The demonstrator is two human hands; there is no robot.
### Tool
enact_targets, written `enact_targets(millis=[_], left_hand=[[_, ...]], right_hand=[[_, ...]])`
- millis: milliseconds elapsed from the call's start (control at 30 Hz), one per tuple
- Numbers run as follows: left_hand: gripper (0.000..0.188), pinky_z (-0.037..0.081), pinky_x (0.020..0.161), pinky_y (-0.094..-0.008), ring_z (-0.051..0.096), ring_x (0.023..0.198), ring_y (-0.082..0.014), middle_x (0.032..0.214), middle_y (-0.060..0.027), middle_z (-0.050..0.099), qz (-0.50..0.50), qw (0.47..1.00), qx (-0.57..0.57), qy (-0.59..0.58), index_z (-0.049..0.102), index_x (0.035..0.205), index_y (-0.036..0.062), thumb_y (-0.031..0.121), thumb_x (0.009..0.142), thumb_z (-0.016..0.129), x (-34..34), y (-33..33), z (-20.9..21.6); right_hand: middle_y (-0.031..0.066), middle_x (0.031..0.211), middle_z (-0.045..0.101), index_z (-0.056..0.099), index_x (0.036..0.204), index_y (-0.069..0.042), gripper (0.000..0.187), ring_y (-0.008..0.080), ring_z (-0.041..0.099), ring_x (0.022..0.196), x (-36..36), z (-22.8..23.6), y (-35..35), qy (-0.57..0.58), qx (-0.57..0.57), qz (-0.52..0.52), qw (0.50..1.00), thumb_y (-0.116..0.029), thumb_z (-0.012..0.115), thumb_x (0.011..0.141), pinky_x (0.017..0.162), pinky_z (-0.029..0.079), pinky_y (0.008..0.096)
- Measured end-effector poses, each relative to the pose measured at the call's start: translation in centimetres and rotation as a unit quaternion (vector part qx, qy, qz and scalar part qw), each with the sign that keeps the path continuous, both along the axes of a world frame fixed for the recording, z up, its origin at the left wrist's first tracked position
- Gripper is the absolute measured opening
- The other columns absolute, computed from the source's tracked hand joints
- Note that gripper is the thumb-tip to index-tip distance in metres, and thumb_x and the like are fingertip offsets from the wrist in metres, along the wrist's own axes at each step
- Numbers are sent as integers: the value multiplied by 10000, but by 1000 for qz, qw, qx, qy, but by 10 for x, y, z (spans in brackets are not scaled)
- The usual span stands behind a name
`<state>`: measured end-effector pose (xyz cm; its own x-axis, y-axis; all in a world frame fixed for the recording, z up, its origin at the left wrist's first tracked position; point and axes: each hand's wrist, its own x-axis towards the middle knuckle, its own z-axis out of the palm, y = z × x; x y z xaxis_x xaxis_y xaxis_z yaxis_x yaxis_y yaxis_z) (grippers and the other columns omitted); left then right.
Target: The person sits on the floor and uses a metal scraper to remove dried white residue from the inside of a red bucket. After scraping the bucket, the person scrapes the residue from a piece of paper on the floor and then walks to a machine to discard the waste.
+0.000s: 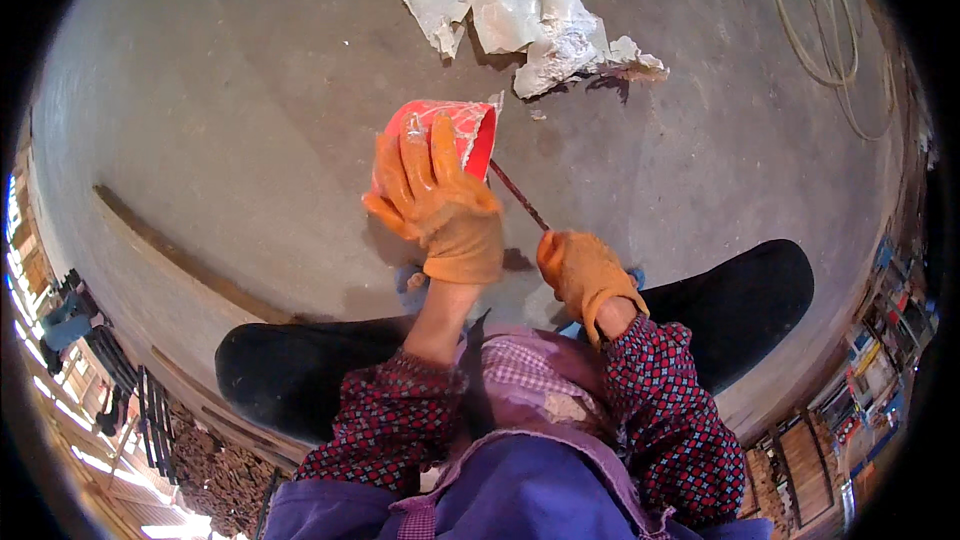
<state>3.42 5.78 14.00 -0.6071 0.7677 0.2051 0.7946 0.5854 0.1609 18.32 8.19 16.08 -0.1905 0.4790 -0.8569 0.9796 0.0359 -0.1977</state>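
A red plastic bucket (468,118), tilted so that its mouth points right, is in front of me. White residue streaks its side and crusts the rim. My left hand (435,195), in an orange work glove, is spread over the bucket's near side and steadies it. In my right hand (585,272), also gloved in orange, is a thin rusty metal rod (518,195). The rod's far end reaches the bucket's mouth, where its tip is hidden. Beyond the bucket, torn pieces of a white, crusty sheet-like material (545,20) lie on the floor.
Grey concrete floor (250,90) surrounds the work. A pale hose (840,70) lies coiled at the far right. A long wooden strip (190,265) lies to the left. My dark-clothed knees (745,285) flank my arms. Cluttered items (870,380) stand along the right edge.
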Motion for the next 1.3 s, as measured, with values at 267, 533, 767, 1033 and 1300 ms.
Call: enact_targets(millis=[267, 533, 767, 1033, 1300], left_hand=[[491, 289, 940, -562, 441, 1278, -358, 1259, -66, 570, -4, 1000, 12, 9, 623, 1218, 157, 110, 729, 615, 1, -1, -2], [497, 248, 980, -587, 402, 1319, -361, 1318, -56, 544, -3, 1000, -1, -26, 607, 1253, 171, 127, 758, 601, 1, 0, 2], [490, 266, 974, -585, 435, 1293, -360, 1304, -48, 557, -1, 1000, 6, 3, 614, 1246, 173, 135, 758, 609, -1, 0, -4], [558, 150, 1116, -534, 329, 1383, -347, 1413, -86, 466, -13, 998, -44, -38, 495, 1374, 196, 130, 822, 545, -2, -6, 2], [524, 208, 1049, -580, 378, 1330, -367, 1335, -94, 514, -9, 999, -19, -27, 570, 1294, 164, 118, 773, 583, 0, 1, 2]], right_hand=[[240, 771, 647, 698, 774, -24, 396, 433, 644, 785, 14, -14, -5, 84, 30, 27, 996, -276, 439, 935, 755, 510, 485], [248, 802, 649, 703, 805, -16, 342, 431, 647, 822, 4, 0, 3, 38, 12, 9, 999, -250, 476, 908, 760, 515, 479], [244, 795, 654, 710, 832, -24, 346, 430, 649, 833, 5, -1, 7, 28, -24, 18, 999, -271, 481, 914, 780, 512, 473], [256, 814, 657, 708, 826, -23, 303, 425, 652, 852, 1, 8, 5, 57, 13, 23, 998, -241, 510, 897, 788, 513, 474], [223, 906, 676, 734, 887, -59, 356, 408, 663, 887, 2, 6, 8, 33, -16, 24, 999, -307, 479, 903, 810, 521, 488]])
